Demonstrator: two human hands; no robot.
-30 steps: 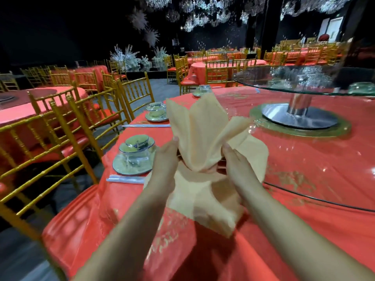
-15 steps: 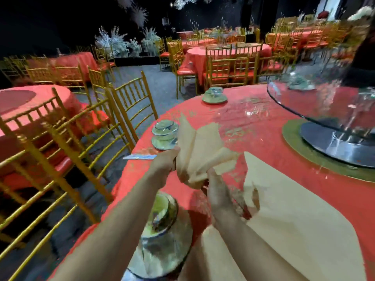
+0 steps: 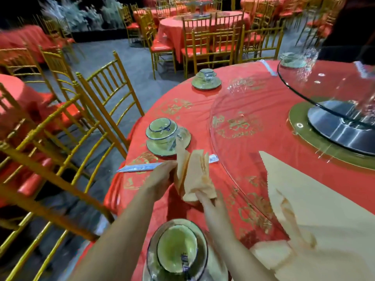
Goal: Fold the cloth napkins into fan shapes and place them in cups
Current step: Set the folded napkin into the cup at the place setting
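A cream folded napkin (image 3: pixel 194 175) stands upright over the red tablecloth, gathered into pleats. My left hand (image 3: pixel 160 181) grips its left side and my right hand (image 3: pixel 207 201) pinches its lower end. Just beyond it sits a place setting with a bowl on a plate (image 3: pixel 162 136) and a clear glass cup (image 3: pixel 181 136). A second bowl setting (image 3: pixel 178 252) lies close under my forearms. A flat stack of unfolded cream napkins (image 3: pixel 316 216) lies at the right.
A wrapped chopstick packet (image 3: pixel 140 167) lies left of my left hand. A third setting (image 3: pixel 206 79) is farther along the table edge. A glass lazy Susan (image 3: pixel 332 98) on a metal base fills the right. Gold chairs (image 3: pixel 97 110) line the table's left edge.
The napkin has gone from a spread leaf shape to a tight upright bundle, and both hands have carried it left along the table toward the setting with the glass cup.
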